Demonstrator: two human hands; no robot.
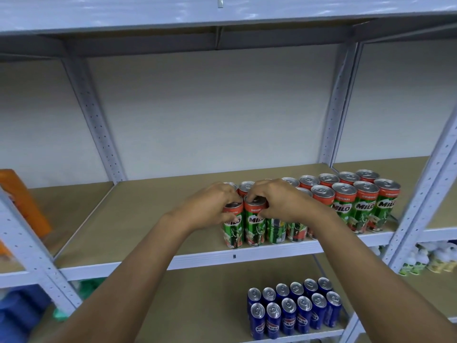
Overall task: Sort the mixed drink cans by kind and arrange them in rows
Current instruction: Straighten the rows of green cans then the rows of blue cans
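Green and red Milo cans (363, 206) stand upright in two rows along the front right of the middle shelf (138, 219). My left hand (210, 206) grips the leftmost front can (233, 229) round its top. Beside it, my right hand (279, 204) pinches the rim of the second front can (254, 226) with curled fingers and thumb. Both hands hide the tops of the cans behind them. Blue cans (294, 310) stand in two rows on the lower shelf (193, 305), apart from both hands.
Grey perforated uprights (338, 105) frame the bay, and one post (420, 201) stands close to the right end of the Milo rows. An orange pack (24, 201) leans at the far left. Small bottles (427, 258) sit on the right-hand lower shelf.
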